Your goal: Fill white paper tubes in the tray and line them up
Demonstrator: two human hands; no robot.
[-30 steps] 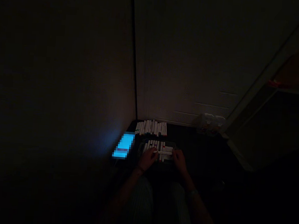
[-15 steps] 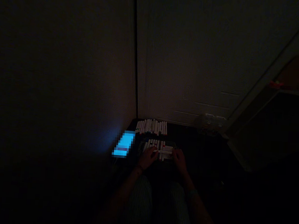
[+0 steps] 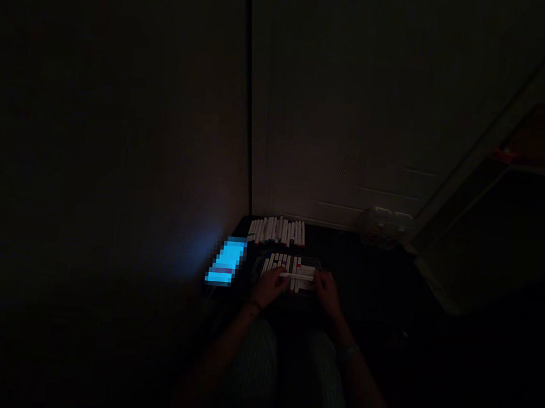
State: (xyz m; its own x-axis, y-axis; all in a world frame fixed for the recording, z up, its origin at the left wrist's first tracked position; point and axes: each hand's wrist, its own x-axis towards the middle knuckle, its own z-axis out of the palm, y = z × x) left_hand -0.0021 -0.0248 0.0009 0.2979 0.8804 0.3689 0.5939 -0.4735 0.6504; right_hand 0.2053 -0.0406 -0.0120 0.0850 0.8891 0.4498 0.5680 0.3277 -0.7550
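A slim white marker (image 3: pixel 301 276) lies crosswise between my two hands, over a row of white markers (image 3: pixel 287 261) with some coloured bands. My left hand (image 3: pixel 271 284) is closed on the marker's left end. Its right end is in the closed fingers of my right hand (image 3: pixel 326 288). The row beneath seems to rest in a clear shallow case (image 3: pixel 316 261), whose edges are faint in the dark. To the right of the upright markers, a pale patch, perhaps more markers lying sideways, shows partly behind my right fingers.
Behind the case, a second row of white markers (image 3: pixel 277 231) lies on the dark table (image 3: pixel 366 274) near the wall. A glowing, pixelated screen (image 3: pixel 226 262) is at the left. Clear containers (image 3: pixel 388 226) stand at the back right. The room is very dark.
Both hands keep almost the same place, with the marker still held between them. The picture is slightly darker.
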